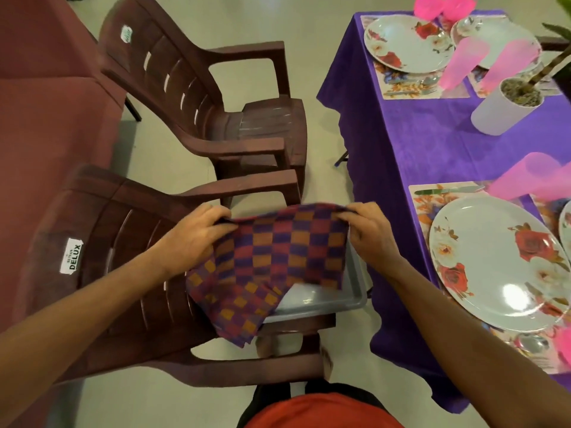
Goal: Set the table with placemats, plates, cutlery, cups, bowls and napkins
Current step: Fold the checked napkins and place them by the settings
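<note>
Head view, item in hand: checked purple, orange and red cloth napkin (272, 257), held spread over a grey plastic tray (355, 293) on the seat of a brown plastic armchair (123, 230). Left hand (194, 233) fingers pinch its upper left corner; right hand (369, 234) fingers pinch the upper right. To the right: purple-draped counter (432, 143), white round floral plate (494, 267) on a floral placemat (423, 208), translucent pink plastic cup (525, 177)

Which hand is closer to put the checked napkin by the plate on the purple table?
Probably the right hand. It pinches the napkin and is nearer the table and the plate; the left hand is over the chair.
</note>
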Demonstrator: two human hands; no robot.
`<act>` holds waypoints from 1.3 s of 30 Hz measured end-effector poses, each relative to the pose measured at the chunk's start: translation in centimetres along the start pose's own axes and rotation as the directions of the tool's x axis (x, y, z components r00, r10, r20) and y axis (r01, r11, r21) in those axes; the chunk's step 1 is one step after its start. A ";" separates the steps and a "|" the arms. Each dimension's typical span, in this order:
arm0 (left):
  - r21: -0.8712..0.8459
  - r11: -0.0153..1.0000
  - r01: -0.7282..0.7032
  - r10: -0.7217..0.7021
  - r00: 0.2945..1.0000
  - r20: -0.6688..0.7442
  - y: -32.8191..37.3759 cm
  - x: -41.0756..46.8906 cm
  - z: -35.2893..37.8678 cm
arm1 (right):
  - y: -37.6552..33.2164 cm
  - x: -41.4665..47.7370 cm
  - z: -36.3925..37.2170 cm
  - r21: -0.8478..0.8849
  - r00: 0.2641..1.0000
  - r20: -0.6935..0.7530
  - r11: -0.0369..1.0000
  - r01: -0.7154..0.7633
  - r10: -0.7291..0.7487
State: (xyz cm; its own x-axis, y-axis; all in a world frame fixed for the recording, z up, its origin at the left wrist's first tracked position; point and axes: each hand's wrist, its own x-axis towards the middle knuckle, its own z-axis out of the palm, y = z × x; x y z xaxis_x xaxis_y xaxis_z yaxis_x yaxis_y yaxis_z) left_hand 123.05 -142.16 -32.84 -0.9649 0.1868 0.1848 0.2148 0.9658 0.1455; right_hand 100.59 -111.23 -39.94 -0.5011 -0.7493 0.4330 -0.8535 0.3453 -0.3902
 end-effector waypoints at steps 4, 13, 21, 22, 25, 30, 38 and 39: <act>-0.188 0.961 0.201 -0.188 0.978 0.084 0.0 0.0 -0.4 | 0.6 0.9 -1.6 0.097 0.986 -0.011 0.981 -0.166 0.168; -0.695 0.519 0.497 -0.721 0.691 -0.045 1.4 2.9 0.5 | -0.4 3.2 -3.4 0.748 0.760 0.220 0.394 -0.534 0.612; -0.920 -0.341 0.194 -0.744 0.543 0.390 -0.1 6.3 -2.0 | 0.3 5.5 -6.4 0.832 0.680 0.493 -0.064 -0.552 0.543; -0.871 -0.461 0.169 -0.675 0.570 0.468 0.2 6.5 -1.4 | 0.2 5.6 -5.9 0.818 0.652 0.516 -0.093 -0.568 0.555; -0.661 -0.698 0.275 -0.449 0.552 0.703 3.1 3.8 3.0 | 0.3 1.6 -2.2 0.709 0.537 0.595 -0.075 -0.701 0.598; -0.638 -0.598 0.485 -0.674 0.124 0.728 7.1 -1.4 12.5 | -0.9 -8.5 1.6 0.458 0.210 0.702 -0.206 -0.865 0.680; -0.709 -0.520 0.476 -0.754 0.135 0.643 6.0 -0.6 12.1 | -1.0 -8.8 1.0 0.620 0.454 0.636 -0.062 -0.782 0.624; -0.709 -0.528 0.468 -0.746 0.144 0.651 5.7 -0.5 11.9 | -1.4 -9.7 1.5 0.589 0.467 0.640 0.000 -0.808 0.610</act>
State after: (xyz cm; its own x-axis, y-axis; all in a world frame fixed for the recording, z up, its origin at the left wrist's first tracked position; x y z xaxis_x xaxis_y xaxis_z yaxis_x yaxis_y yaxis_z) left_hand 122.92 -134.64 -43.68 -0.3971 -0.5763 -0.7143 -0.4580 -0.5500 0.6984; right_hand 106.91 -105.26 -44.78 -0.6633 -0.5005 -0.5563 0.4894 0.2722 -0.8285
